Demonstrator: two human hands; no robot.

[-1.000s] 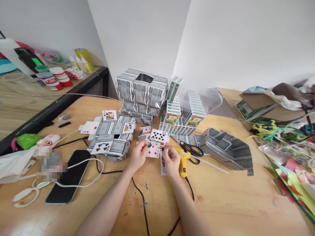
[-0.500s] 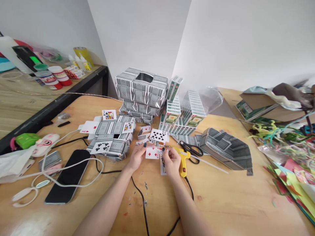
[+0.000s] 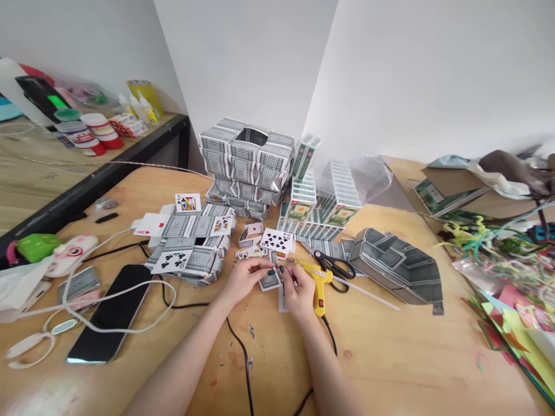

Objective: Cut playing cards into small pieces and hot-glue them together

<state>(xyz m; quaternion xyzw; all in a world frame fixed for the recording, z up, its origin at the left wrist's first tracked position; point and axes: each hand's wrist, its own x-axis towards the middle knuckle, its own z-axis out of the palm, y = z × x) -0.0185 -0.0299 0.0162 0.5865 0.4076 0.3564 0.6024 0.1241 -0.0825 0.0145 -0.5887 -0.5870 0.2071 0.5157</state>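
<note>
A playing card (image 3: 270, 281), its grey patterned back showing, is held between my hands near the middle of the table. My left hand (image 3: 248, 281) pinches it from the left. My right hand (image 3: 298, 287) has thumb and fingertips closed at its right edge, close to the left fingertips. Another card (image 3: 282, 303) lies partly under my right hand. Just beyond are a spades card (image 3: 277, 240) and a small stack of cards (image 3: 251, 234). The yellow glue gun (image 3: 321, 283) lies right beside my right hand, with black scissors (image 3: 333, 264) behind it.
A tall card-built structure (image 3: 247, 156) and stacked card boxes (image 3: 340, 196) stand at the back. A lower card structure (image 3: 195, 237) is at left, near a phone (image 3: 110, 315) and white cable. A curved card piece (image 3: 396, 268) sits at right. Black cords (image 3: 245, 346) cross the front.
The card between my hands has been turned from its red diamond face to its grey back. My fingertips have come closer together. The view has shifted slightly.
</note>
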